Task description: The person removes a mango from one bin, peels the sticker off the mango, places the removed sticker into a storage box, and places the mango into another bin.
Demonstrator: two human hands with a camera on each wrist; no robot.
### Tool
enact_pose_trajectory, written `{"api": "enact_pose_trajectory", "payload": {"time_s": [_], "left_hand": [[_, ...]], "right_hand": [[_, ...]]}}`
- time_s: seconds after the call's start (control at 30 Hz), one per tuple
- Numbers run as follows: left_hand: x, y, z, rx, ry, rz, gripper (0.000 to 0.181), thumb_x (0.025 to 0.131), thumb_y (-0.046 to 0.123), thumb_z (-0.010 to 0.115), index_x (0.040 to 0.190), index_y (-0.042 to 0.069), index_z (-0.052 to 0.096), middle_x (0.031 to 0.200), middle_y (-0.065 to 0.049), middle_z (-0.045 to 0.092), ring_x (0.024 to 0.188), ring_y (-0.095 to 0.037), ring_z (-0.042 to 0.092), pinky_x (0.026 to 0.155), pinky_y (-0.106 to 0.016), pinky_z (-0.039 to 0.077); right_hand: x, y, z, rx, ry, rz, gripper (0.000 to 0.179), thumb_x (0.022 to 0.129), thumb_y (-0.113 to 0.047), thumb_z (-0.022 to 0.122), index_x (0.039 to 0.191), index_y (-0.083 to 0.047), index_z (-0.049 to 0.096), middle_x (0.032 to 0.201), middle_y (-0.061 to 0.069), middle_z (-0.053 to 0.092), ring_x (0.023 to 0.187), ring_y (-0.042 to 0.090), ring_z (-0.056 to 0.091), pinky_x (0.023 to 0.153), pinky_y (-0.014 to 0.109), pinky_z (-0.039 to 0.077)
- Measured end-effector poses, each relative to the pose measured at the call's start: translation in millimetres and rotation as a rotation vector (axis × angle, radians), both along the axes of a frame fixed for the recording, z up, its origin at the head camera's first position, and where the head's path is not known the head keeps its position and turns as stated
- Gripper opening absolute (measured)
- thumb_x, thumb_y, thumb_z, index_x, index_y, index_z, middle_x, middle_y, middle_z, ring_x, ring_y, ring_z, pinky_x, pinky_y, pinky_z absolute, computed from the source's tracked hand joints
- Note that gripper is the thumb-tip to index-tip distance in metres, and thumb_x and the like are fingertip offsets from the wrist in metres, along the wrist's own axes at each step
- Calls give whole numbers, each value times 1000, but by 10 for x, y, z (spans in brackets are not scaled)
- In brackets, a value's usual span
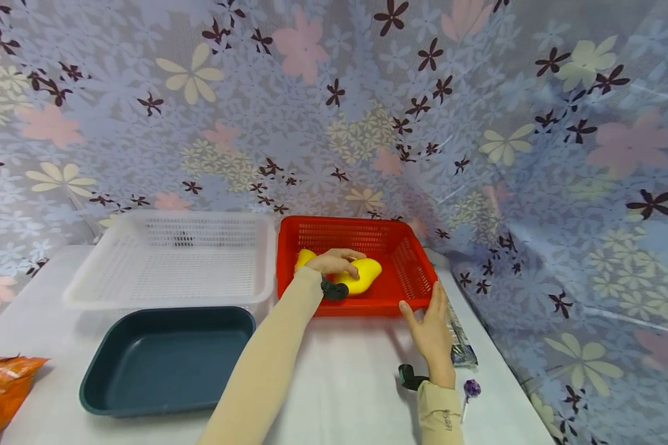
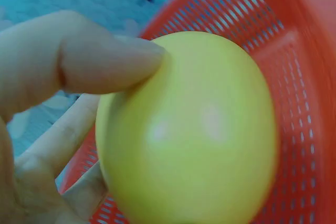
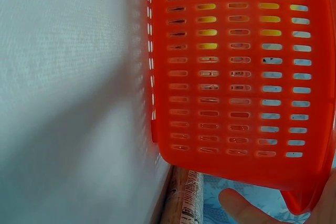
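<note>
At lower centre a screened-off white table (image 1: 353, 377) is seen, though whether in a home or workplace cannot be told; flower-printed sheeting (image 1: 289, 130) is hung across the frame's upper half and right side.

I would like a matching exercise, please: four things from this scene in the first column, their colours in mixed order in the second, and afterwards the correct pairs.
1. Object held by the left hand
2. Basket at the right hand
3. Tray
4. Lollipop head

A. Purple
B. Dark blue-green
C. Yellow
D. Red

Pairs: 1-C, 2-D, 3-B, 4-A
</note>
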State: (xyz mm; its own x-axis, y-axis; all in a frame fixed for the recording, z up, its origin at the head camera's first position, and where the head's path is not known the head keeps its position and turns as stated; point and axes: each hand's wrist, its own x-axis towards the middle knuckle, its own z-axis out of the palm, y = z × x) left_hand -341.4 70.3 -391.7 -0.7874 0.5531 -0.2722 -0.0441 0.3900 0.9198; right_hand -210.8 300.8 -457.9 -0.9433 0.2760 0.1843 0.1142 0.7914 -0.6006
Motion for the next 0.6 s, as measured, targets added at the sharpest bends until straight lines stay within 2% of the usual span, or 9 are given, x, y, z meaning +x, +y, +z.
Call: {"api": "enact_pose_trajectory", "payload": {"time_s": [0.13, 0.23, 0.33, 0.47, 0.6], "left_hand": [[54, -84, 54, 89, -13, 43, 57, 83, 9, 67, 138, 20, 56, 148, -8, 47, 124, -26, 47, 96, -36, 46], [103, -144, 91, 117, -11, 80, 57, 83, 12, 67, 138, 22, 56, 147, -7, 47, 115, -26, 48, 79, -33, 45], [157, -203, 100, 148, -7, 133, 57, 82, 12, 68, 137, 22, 56, 146, -8, 48, 108, -26, 48, 70, -30, 45], [296, -250, 104, 240, 7, 198, 57, 82, 11, 70, 136, 24, 57, 143, -10, 48, 107, -27, 52, 70, -28, 53], [523, -296, 120, 414, -12, 232, 58, 85, 10, 69, 138, 25, 53, 143, -8, 46, 108, -29, 56, 76, -36, 57]], "right_hand": [[-6, -20, 2, 2, -1, 0, 96, 93, -56, 51, 156, -11, -7, 162, 18, 1, 138, 49, 30, 87, 70, 43], [-5, -23, 14, -2, -8, 1, 97, 93, -57, 50, 156, -12, -8, 163, 18, 0, 137, 49, 31, 88, 70, 43], [1, -31, 14, -11, -21, 4, 97, 93, -57, 50, 156, -12, -9, 163, 17, -2, 139, 49, 29, 91, 70, 41], [1, -32, -1, -10, -19, -2, 97, 93, -55, 51, 156, -12, -9, 163, 17, -3, 141, 48, 24, 95, 70, 38], [-4, -38, -7, 0, -15, -1, 97, 93, -56, 50, 156, -12, -9, 163, 17, -3, 140, 49, 27, 91, 70, 41]]}}
